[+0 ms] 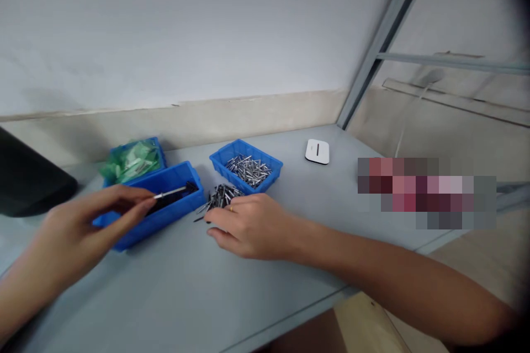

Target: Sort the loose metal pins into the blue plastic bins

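My left hand (93, 226) is closed in a pinch on a silver blind rivet (171, 193), its thin pin pointing right. It is above a long blue bin (165, 215), which has dark pieces inside. My right hand (248, 226) reaches over a loose pile of blind rivets (222, 196) on the table, thumb and forefinger slightly apart. The fingertips are at the near edge of the pile, and the other fingers are partly hidden. Behind the pile, a second blue bin (273, 172) contains many silver rivets (250, 170).
A third blue bin (156, 146) at the back left holds green plastic bags (136, 161). A white box-like device (317, 151) lies on the grey table (174, 298). A dark cylinder (28, 176) leans in at left. A metal frame post (381, 44) rises at right, near a blurred-out patch.
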